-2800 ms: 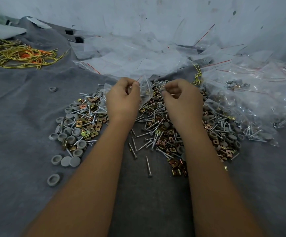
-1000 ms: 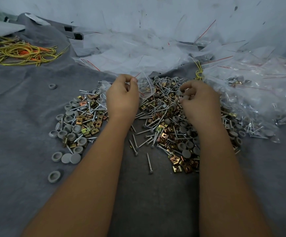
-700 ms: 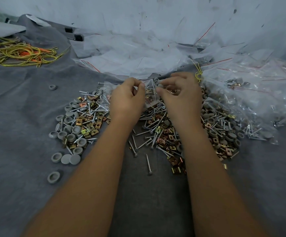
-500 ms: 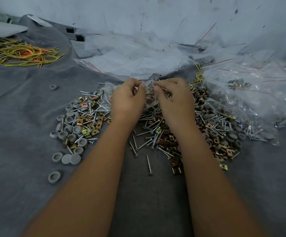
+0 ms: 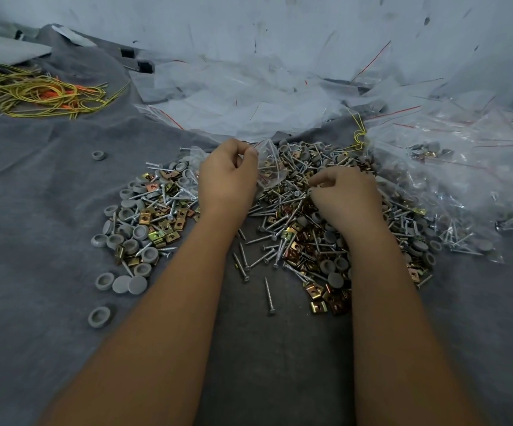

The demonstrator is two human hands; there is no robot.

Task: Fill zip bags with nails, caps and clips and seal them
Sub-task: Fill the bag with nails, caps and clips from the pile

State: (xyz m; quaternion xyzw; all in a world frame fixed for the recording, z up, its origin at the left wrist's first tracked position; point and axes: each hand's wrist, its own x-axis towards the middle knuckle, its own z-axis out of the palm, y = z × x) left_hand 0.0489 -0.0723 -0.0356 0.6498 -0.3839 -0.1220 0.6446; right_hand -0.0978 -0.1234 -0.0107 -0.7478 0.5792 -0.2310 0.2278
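A heap of silver nails [image 5: 269,296], grey round caps [image 5: 132,238] and brass-coloured clips [image 5: 314,252] lies spread on a grey cloth [image 5: 34,210]. My left hand [image 5: 227,179] pinches the mouth of a small clear zip bag [image 5: 270,167] and holds it upright over the back of the heap; a few parts show inside it. My right hand [image 5: 345,199] rests low on the heap to the right of the bag, fingers curled. Its thumb and forefinger pinch at a nail among the loose parts.
Filled clear bags [image 5: 451,186] are piled at the right. Empty zip bags [image 5: 249,99] with red seal lines lie at the back against a pale wall. A tangle of yellow and orange wire [image 5: 40,96] sits far left. Stray caps [image 5: 100,316] lie near the front left.
My right hand has left the bag's mouth and dropped to the right onto the heap. My left hand still holds the bag in the same spot.
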